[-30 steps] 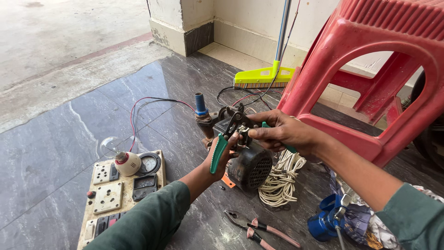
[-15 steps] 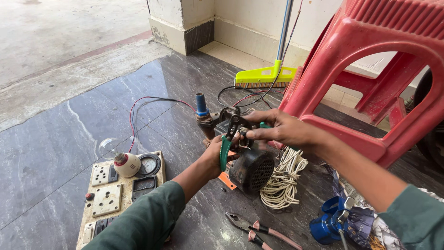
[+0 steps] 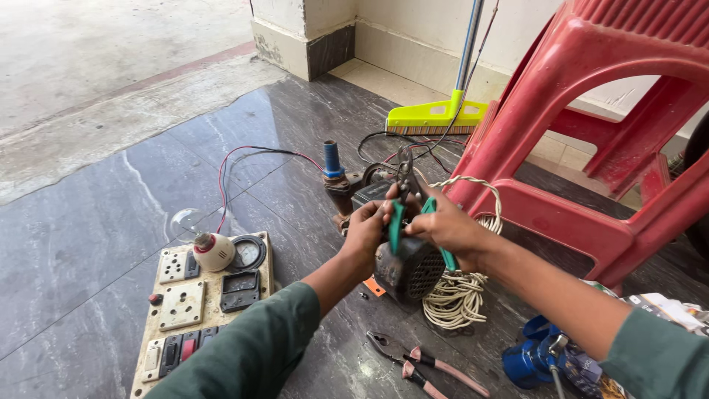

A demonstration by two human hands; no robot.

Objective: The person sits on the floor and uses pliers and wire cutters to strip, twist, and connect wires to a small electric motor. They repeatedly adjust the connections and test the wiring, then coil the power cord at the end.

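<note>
Head view: both hands meet over a small dark motor on the floor.
Right hand (image 3: 450, 225): clenched round the green-handled pliers (image 3: 405, 199), nose pointing up among the wires.
Left hand (image 3: 365, 230): fingers curled, pressed on the motor's top beside the pliers; whether it pinches a wire cannot be told.
Motor (image 3: 402, 267): centre of scene, grille end facing near, touching a coil of pale cord (image 3: 454, 299) on its right.
Progress: judged mid-way; wires at the motor top lie loose and untidy, so the wiring looks unfinished.
Near: second pliers (image 3: 421, 362) with pink handles lie unused on the floor.
Left: switch board (image 3: 196, 307) with sockets, gauge and red-and-white bulb holder; red and black leads run toward the motor.
Right: red plastic stool (image 3: 591, 133) crowds the right arm; blue tool near right.
Far: broom with a yellow-green head (image 3: 436, 117).
</note>
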